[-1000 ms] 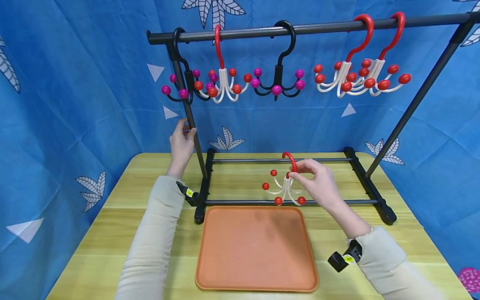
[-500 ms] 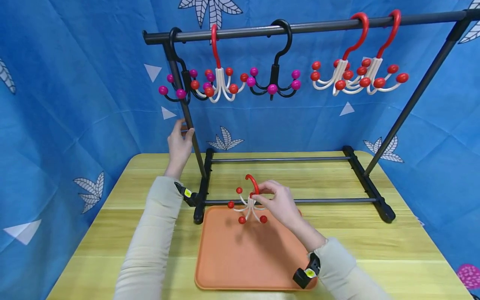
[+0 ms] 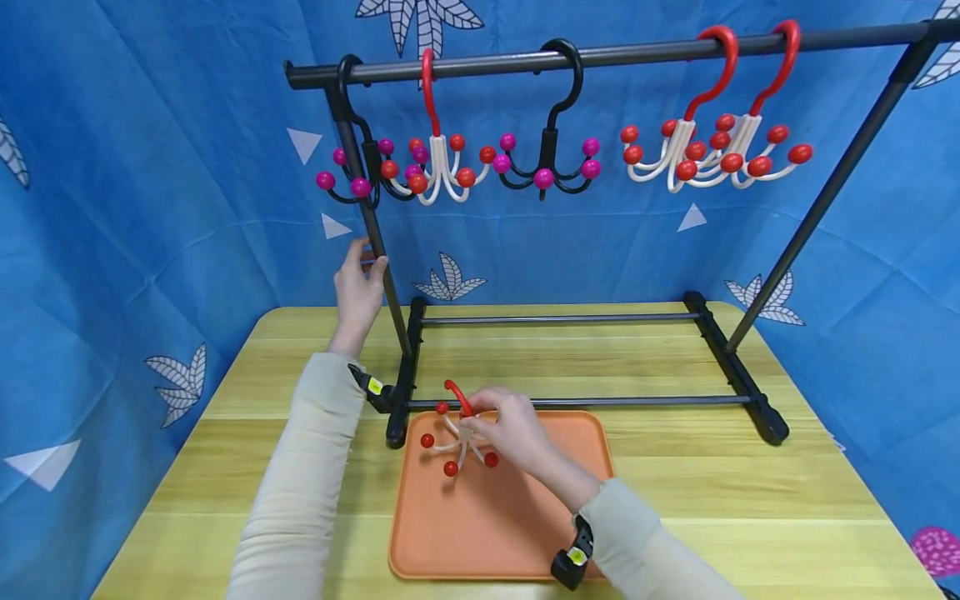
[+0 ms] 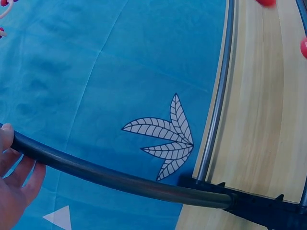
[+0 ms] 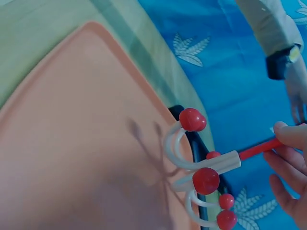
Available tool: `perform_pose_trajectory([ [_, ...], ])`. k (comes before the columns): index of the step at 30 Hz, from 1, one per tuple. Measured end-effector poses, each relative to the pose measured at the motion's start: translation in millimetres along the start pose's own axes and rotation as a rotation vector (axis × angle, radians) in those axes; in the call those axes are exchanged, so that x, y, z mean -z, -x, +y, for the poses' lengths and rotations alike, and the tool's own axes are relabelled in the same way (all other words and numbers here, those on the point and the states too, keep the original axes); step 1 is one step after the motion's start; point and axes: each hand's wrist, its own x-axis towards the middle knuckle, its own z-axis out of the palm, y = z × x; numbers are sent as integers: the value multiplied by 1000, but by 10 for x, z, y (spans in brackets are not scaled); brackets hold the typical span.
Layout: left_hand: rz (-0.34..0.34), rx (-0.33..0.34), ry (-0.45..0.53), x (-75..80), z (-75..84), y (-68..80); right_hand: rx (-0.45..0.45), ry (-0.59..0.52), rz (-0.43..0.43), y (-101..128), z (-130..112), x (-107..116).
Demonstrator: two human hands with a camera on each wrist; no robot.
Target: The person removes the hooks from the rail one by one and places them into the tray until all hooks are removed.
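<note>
Right hand point(image 3: 510, 425) pinching a multi-arm hanger point(image 5: 223, 164) (white below, red at the hook), held above the left side of an orange tray point(image 3: 465, 537), left hand point(image 3: 358, 292) gripping a black rack post point(image 4: 115, 179).

Your head view is bright, evenly lit and largely sharp. Light falls from above: the right hand point(image 3: 512, 429) and hanger point(image 3: 466, 440) cast soft shadows on the tray point(image 3: 461, 533). Your left wrist view is somewhat dimmer; the post point(image 4: 110, 175) appears bowed, a pale glint runs along the base bar point(image 4: 217, 105), and a red ball point(image 4: 266, 2) blurs at the top edge. Your right wrist view is hazy, with the tray washed out and the left sleeve point(image 5: 272, 24) soft.
</note>
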Motion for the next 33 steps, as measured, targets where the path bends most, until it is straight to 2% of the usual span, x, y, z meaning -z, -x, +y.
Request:
perform_pose_trajectory([
  [5, -2, 2, 1, -3, -1, -6, 30, 6, -39, -27, -33, -146],
  [12, 3, -10, 9, -8, 1, -2, 53, 9, -28, -29, -38, -317],
  [18, 2, 1, 9, -2, -6, 15, 31, -11, -44, -3, -17, -367],
  [21, 4, 1, 8, 3, -15, 20, 41, -27, -90, 6, -9, -354],
  [24, 0, -9, 8, 4, -11, 18, 66, 9, -158, -1, 1, -270],
  [27, -2, -9, 10, 3, -11, 14, 76, 36, -196, -40, 32, -98],
  [33, 5, -18, 16, -12, -8, 24, 84, 123, -103, -175, 111, 440],
])
